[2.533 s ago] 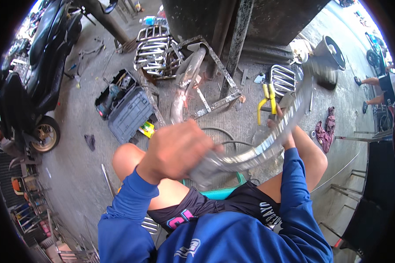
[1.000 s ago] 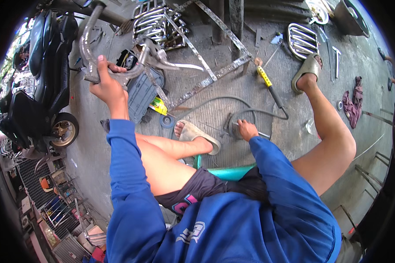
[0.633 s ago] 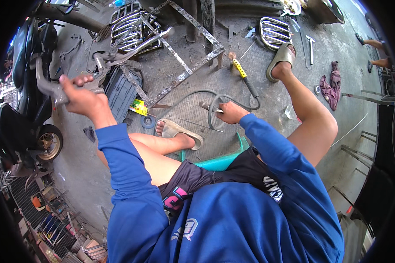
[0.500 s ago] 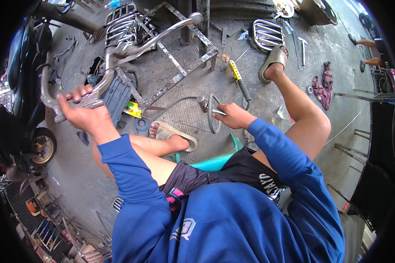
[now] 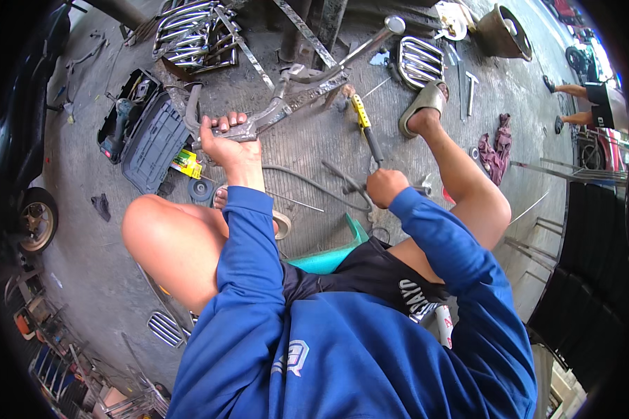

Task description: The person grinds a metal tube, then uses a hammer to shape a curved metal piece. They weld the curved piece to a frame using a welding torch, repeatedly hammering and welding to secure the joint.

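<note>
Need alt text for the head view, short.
Seated on a teal stool, a person grips a bent metal frame piece in the left hand, while the right hand holds a tool over the concrete floor.

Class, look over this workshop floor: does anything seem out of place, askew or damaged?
Nothing looks damaged or spilled. Tools lie scattered: a yellow-handled tool on the concrete, a red rag crumpled by the right foot. The left hand holds a bent metal bar off the ground.

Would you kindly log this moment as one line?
left hand: grips bent metal bar | right hand: closed on tool handle, unclear | seated, concrete floor
</note>
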`<action>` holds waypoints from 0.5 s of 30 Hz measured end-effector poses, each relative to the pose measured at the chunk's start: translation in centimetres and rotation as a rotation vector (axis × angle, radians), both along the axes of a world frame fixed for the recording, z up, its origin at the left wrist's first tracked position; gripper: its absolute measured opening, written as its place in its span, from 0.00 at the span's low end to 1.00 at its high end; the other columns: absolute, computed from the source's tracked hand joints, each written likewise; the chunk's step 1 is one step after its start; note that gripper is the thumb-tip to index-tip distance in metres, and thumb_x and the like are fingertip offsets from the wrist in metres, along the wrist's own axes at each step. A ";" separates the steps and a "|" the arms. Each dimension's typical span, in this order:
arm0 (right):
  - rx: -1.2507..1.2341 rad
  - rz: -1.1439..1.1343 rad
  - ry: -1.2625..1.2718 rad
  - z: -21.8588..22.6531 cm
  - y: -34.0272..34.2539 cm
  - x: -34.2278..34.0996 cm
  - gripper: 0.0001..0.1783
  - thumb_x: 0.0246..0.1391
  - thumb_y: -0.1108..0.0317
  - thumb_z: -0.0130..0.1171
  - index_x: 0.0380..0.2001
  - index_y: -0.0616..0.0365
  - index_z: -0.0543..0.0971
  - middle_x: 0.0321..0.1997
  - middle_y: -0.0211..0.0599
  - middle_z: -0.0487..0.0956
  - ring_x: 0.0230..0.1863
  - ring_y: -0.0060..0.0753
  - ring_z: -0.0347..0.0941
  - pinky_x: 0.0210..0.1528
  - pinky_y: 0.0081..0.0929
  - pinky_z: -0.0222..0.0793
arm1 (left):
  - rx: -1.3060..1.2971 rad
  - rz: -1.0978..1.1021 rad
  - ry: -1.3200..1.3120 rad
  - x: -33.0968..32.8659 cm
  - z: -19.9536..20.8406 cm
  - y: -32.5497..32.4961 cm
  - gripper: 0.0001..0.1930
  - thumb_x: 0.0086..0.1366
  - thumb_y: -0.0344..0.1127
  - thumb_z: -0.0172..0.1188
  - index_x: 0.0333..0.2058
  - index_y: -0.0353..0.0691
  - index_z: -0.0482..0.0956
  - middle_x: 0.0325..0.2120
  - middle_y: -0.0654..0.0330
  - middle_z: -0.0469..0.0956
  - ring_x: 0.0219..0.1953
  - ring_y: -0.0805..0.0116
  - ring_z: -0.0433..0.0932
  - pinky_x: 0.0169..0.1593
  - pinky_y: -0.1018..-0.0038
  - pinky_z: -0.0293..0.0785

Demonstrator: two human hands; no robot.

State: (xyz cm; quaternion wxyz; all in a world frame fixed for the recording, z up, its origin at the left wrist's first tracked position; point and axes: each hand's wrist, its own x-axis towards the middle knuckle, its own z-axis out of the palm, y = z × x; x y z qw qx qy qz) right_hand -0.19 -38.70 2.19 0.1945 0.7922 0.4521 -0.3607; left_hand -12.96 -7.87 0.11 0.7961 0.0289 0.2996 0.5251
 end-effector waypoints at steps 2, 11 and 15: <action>-0.155 0.129 -0.032 -2.0 0.2 0.3 0.13 0.59 0.65 0.62 0.42 0.56 0.90 0.46 0.47 0.89 0.51 0.46 0.87 0.46 0.41 0.83 | -0.007 0.002 -0.005 0.0 -0.6 0.0 0.13 0.72 0.39 0.55 0.28 0.47 0.66 0.17 0.67 0.61 0.24 0.68 0.62 0.33 0.66 0.66; -0.056 -0.164 0.012 9.6 1.3 5.6 0.20 0.64 0.55 0.60 0.40 0.64 0.87 0.40 0.54 0.87 0.44 0.56 0.85 0.43 0.46 0.80 | -0.117 -0.002 0.008 0.6 -2.6 1.0 0.11 0.72 0.40 0.56 0.31 0.48 0.65 0.18 0.67 0.61 0.25 0.68 0.63 0.34 0.64 0.66; 0.625 -0.647 0.321 10.8 5.1 1.9 0.24 0.74 0.49 0.52 0.45 0.63 0.77 0.29 0.58 0.80 0.35 0.66 0.79 0.38 0.50 0.72 | -0.126 -0.017 0.032 0.5 -3.0 1.4 0.11 0.73 0.39 0.54 0.31 0.48 0.64 0.19 0.67 0.60 0.25 0.68 0.62 0.34 0.64 0.65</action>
